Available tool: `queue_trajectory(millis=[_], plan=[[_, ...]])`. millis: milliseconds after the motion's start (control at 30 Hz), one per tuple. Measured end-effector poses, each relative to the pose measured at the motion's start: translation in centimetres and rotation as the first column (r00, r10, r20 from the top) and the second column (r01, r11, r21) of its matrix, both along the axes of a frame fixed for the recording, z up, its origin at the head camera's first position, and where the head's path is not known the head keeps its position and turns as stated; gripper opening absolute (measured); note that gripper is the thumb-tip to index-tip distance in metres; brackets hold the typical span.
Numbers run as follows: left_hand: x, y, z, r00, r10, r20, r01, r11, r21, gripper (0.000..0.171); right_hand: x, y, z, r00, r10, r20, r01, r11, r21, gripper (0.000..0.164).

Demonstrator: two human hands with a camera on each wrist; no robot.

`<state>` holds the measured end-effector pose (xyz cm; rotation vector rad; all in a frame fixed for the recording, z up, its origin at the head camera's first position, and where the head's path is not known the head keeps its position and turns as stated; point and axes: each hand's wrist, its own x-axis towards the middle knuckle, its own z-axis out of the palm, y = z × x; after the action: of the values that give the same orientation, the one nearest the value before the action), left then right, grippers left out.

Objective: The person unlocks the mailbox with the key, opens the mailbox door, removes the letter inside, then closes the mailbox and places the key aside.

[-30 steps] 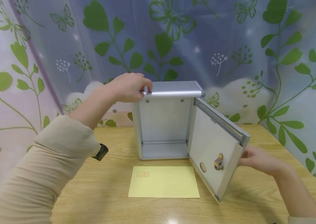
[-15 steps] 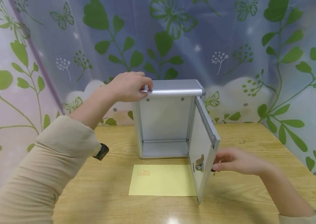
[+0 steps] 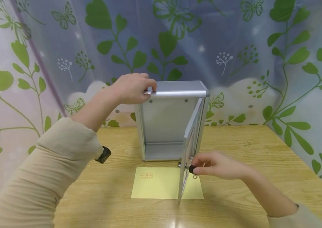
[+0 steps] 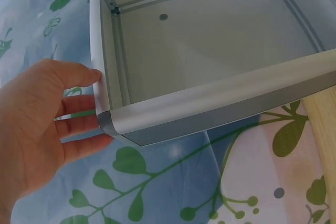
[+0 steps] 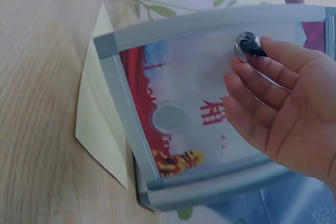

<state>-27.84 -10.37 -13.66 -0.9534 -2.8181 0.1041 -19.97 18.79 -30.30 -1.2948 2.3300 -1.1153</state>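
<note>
A silver metal box (image 3: pixel 178 93) with a pale interior stands upright on the table, its hinged door (image 5: pixel 194 72) swung partway out. My left hand (image 3: pixel 133 88) grips the box's top left corner, thumb on the front frame and fingers over the outside, as the left wrist view (image 4: pixel 31 124) shows. My right hand (image 3: pixel 218 164) pinches a black-headed key (image 3: pixel 191 169) in the door's round lock (image 5: pixel 242 45). A small ring hangs below that key. The door's outer face carries a printed picture with red characters and a round window (image 5: pixel 170 118).
A yellow envelope (image 3: pixel 158 183) with a small red stamp lies flat on the wooden table (image 3: pixel 115 202), in front of the box and partly behind the door's edge. A patterned curtain (image 3: pixel 178 38) with green leaves hangs close behind the box.
The door has swung inward, from wide open on the right to nearly edge-on in the head view. My right hand has moved left with it. The left hand stays at its corner.
</note>
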Motion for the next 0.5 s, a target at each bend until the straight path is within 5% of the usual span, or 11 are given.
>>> queue_trajectory(millis=[233, 500], plan=[[0.1, 0.0, -0.1, 1.000, -0.006, -0.003, 0.006, 1.000, 0.002, 0.026, -0.1, -2.3, 0.0, 0.997, -0.075, 0.010, 0.075, 0.996, 0.045, 0.012], [0.0, 0.0, 0.0, 1.000, 0.004, 0.000, -0.004, 1.000, 0.010, 0.030, -1.1, -6.0, 0.0, 0.983, -0.139, -0.121, 0.146, 0.988, 0.051, 0.011]])
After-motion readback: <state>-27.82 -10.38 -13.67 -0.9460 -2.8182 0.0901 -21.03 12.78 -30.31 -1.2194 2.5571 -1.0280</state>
